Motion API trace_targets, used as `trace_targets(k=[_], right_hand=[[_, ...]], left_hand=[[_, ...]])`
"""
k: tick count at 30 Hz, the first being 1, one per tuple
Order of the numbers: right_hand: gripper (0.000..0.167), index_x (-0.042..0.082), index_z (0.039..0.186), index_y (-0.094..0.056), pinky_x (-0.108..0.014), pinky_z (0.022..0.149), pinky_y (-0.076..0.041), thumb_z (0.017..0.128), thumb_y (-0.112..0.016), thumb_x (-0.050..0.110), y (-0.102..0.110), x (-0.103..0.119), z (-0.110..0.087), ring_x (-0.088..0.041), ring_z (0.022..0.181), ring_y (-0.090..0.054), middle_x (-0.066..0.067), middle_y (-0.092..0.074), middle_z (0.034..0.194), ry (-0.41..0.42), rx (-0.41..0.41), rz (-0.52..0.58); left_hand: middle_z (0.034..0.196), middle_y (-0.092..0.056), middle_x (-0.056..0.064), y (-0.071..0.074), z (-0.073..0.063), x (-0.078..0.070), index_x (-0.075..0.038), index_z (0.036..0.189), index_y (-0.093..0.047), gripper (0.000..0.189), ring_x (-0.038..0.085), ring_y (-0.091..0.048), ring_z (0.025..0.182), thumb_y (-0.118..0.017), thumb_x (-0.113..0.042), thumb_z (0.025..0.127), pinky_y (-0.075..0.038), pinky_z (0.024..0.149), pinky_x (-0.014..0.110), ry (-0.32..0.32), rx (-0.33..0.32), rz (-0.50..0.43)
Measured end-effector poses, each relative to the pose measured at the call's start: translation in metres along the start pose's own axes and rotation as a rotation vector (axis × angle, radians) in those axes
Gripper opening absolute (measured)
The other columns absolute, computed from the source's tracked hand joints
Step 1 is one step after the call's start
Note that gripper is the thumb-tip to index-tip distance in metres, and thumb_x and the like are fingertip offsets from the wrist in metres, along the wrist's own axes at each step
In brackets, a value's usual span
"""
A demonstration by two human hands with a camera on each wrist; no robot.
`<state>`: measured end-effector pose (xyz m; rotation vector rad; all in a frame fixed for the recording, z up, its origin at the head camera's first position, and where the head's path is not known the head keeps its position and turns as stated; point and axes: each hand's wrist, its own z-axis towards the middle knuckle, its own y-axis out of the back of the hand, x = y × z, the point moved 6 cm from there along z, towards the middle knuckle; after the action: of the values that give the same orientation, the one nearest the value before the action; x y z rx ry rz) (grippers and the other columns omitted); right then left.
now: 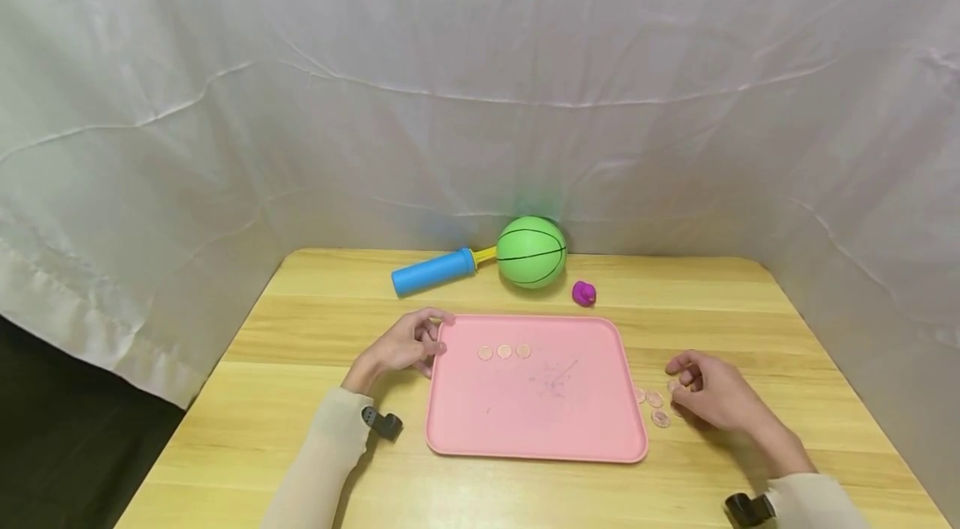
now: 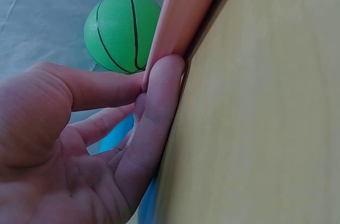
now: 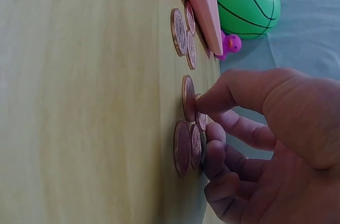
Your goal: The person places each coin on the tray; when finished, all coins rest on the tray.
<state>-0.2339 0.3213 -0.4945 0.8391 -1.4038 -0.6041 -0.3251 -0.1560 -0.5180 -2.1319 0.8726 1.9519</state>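
Note:
At the left rim of a pink tray (image 1: 525, 429), my left hand (image 1: 408, 341) pinches the edge between thumb and fingers; the left wrist view shows the thumb (image 2: 106, 88) on one side of the rim. Three copper-coloured coins (image 1: 505, 351) lie in a row on the tray's upper left part. Right of the tray, my right hand (image 1: 716, 391) hovers low over several more coins (image 1: 660, 418) on the table. Its thumb (image 3: 218, 94) is at a coin (image 3: 202, 120), with the other fingers loosely bent. A gap shows between thumb and forefinger in the head view.
Behind the tray are a green ball (image 1: 532, 252) with black lines, a blue hand pump (image 1: 433, 271) with a yellow end, and a purple toy duck (image 1: 584, 293). The wooden table (image 1: 300, 396) is bordered by pale hanging cloth (image 1: 480, 79).

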Motion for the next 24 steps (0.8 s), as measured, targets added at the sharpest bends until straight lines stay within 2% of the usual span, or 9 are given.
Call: trace_targets(k=[3,10,15,20,24], right_hand=[[0.028,0.001,0.116,-0.071,-0.019,0.062,-0.048,0.091,-0.079,0.006,-0.001,0.0,0.001,-0.007,0.077,-0.054,-0.004,-0.063,0.094,-0.007,0.009,0.005],[0.012,0.003,0.104,-0.073,-0.018,0.063,-0.05,0.093,-0.076,0.006,-0.003,-0.001,0.003,-0.005,0.075,-0.056,-0.002,-0.066,0.089,-0.012,0.027,0.019],[0.015,0.005,0.11,-0.075,-0.02,0.066,-0.05,0.099,-0.078,0.014,0.002,-0.003,0.002,-0.006,0.077,-0.057,-0.001,-0.069,0.095,-0.005,-0.005,-0.035],[0.018,0.008,0.107,-0.077,-0.021,0.068,-0.049,0.097,-0.083,0.022,0.006,-0.005,0.001,-0.007,0.08,-0.056,-0.001,-0.072,0.098,0.007,-0.031,-0.079],[0.022,0.006,0.105,-0.077,-0.021,0.069,-0.051,0.096,-0.084,0.025,0.009,-0.007,0.004,-0.011,0.08,-0.059,-0.002,-0.072,0.096,-0.028,-0.03,-0.081]], left_hand=[[0.098,-0.054,0.009,0.0,-0.001,0.001,0.0,0.15,-0.056,0.051,0.019,-0.055,0.08,-0.068,0.004,0.1,-0.072,0.061,0.04,0.0,0.0,0.003],[0.098,-0.055,0.008,0.0,0.0,0.002,0.001,0.15,-0.056,0.051,0.019,-0.056,0.08,-0.068,0.004,0.1,-0.072,0.061,0.04,-0.005,0.001,0.002],[0.097,-0.055,0.008,-0.001,0.0,0.003,0.002,0.151,-0.055,0.052,0.019,-0.057,0.079,-0.067,0.004,0.1,-0.072,0.061,0.04,-0.014,0.009,-0.003],[0.097,-0.055,0.009,-0.001,0.001,0.003,0.002,0.15,-0.056,0.052,0.019,-0.057,0.079,-0.067,0.004,0.1,-0.072,0.061,0.04,-0.014,0.008,-0.002],[0.097,-0.055,0.009,0.0,0.001,0.002,0.001,0.15,-0.056,0.051,0.019,-0.057,0.08,-0.068,0.004,0.1,-0.072,0.06,0.04,-0.008,0.003,0.001]])
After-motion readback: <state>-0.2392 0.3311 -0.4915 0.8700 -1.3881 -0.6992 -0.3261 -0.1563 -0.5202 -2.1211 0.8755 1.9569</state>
